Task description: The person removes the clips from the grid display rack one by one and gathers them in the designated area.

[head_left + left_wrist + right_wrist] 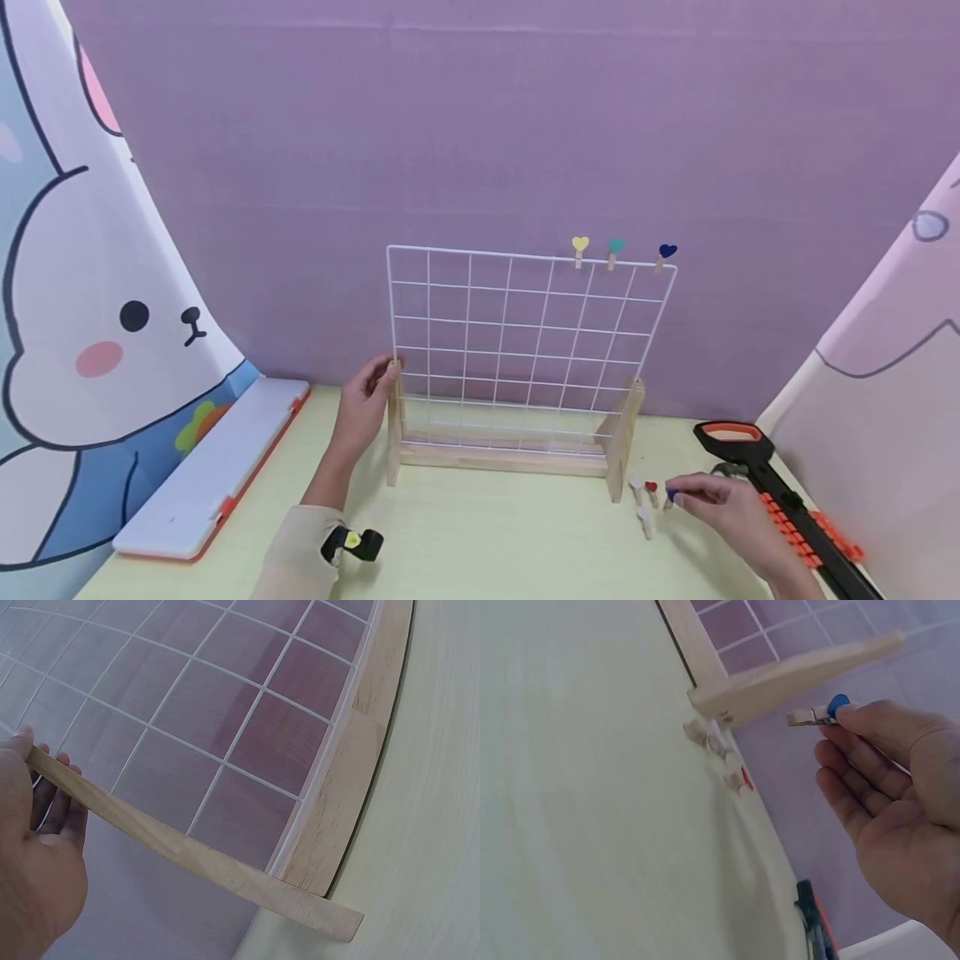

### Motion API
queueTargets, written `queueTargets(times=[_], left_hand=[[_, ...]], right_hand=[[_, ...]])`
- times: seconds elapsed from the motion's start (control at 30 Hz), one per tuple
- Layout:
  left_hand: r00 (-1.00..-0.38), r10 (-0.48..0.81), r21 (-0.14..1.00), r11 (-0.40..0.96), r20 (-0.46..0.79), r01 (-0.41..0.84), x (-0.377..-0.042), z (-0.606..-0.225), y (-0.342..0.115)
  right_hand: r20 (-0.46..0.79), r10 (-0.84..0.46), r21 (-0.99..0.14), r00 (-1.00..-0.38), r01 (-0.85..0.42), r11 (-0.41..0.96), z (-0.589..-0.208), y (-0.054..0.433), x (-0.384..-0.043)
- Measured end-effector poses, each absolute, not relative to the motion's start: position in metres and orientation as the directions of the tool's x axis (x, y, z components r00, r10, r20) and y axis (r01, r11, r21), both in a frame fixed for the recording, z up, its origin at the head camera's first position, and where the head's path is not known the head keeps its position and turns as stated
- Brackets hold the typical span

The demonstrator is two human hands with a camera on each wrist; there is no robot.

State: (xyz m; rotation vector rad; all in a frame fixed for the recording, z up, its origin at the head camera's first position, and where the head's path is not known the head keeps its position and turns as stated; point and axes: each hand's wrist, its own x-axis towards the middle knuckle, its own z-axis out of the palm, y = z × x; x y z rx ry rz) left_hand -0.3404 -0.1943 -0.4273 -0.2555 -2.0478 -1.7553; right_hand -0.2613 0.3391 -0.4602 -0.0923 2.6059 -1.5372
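A white wire grid [525, 333] stands in a wooden base [502, 457] with an upright at each end. My left hand [363, 404] grips the top of the left wooden upright [187, 851], thumb on one side and fingers behind. Thumb and fingers of my right hand [723, 512] pinch a small wooden clothespin [810, 716] with a blue heart, held to the right of the base. On the grid's top wire are clothespins with a yellow heart [581, 244], a teal heart [616, 246] and a dark blue heart [667, 250].
Beside the base's right foot lie a red-heart clothespin [652, 488] and two white ones, one nearer the front [644, 522]. A black and orange toy gun [780, 496] lies at the right. A long white case with an orange edge [217, 467] lies at the left.
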Motion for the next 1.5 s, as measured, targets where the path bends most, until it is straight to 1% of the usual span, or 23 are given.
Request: queueTargets(times=[0.2, 0.27, 0.5, 0.8, 1.0, 1.5], left_hand=[[-0.888, -0.137, 0.892, 0.184, 0.439, 0.413, -0.341, -0.425, -0.194], [-0.888, -0.137, 0.892, 0.177, 0.440, 0.415, -0.340, -0.425, -0.194], [-0.887, -0.132, 0.892, 0.173, 0.442, 0.418, -0.340, -0.427, -0.194], [-0.880, -0.132, 0.884, 0.179, 0.456, 0.432, -0.341, -0.427, -0.194], [-0.880, -0.138, 0.886, 0.172, 0.454, 0.430, -0.340, -0.428, -0.193], [-0.875, -0.141, 0.882, 0.166, 0.463, 0.440, -0.340, -0.428, -0.192]], right_hand=[[-0.032, -0.202, -0.849, -0.979, -0.080, 0.523, -0.480, 0.344, -0.266], [-0.023, -0.212, -0.837, -0.977, -0.097, 0.539, -0.485, 0.345, -0.268], [-0.079, -0.194, -0.822, -0.978, -0.046, 0.567, -0.493, 0.346, -0.271], [-0.130, -0.118, -0.810, -0.984, 0.037, 0.585, -0.498, 0.341, -0.273], [-0.124, -0.151, -0.821, -0.981, 0.016, 0.570, -0.498, 0.342, -0.273], [-0.059, -0.206, -0.842, -0.977, -0.063, 0.536, -0.505, 0.347, -0.272]])
